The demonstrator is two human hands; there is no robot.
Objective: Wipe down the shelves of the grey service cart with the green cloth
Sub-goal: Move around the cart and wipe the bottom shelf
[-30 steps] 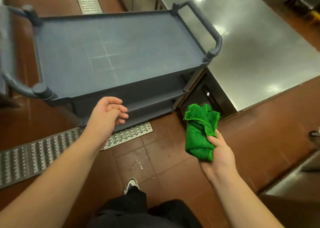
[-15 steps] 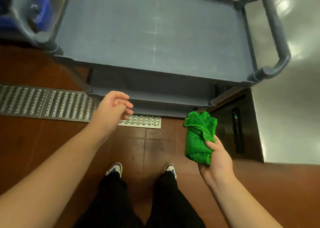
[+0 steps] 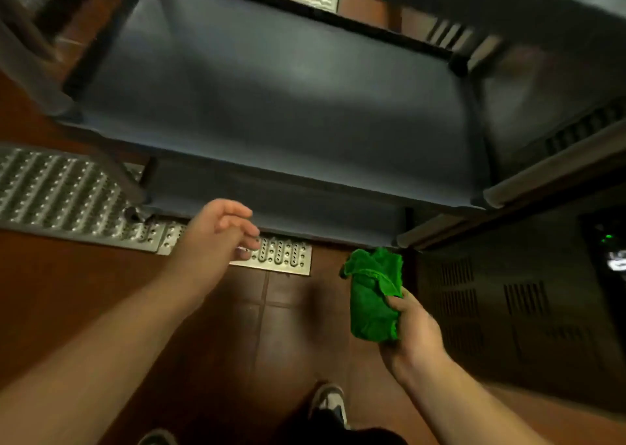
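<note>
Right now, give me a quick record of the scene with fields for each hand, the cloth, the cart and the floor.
left hand: empty, fingers loosely curled, held in front of the cart's lower edge
right hand: grips the bunched cloth
green cloth: off the cart, touching no shelf
grey service cart: shelf in view bare, blurred
floor: red-brown tiles, metal drain grate running under the cart

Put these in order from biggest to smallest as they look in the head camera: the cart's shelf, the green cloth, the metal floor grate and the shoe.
1. Grey cart shelf, by far the biggest.
2. Metal floor grate, partly hidden by the cart.
3. Green cloth, bunched in the right hand.
4. Shoe, partly hidden, so close to the cloth and unsure.
</note>
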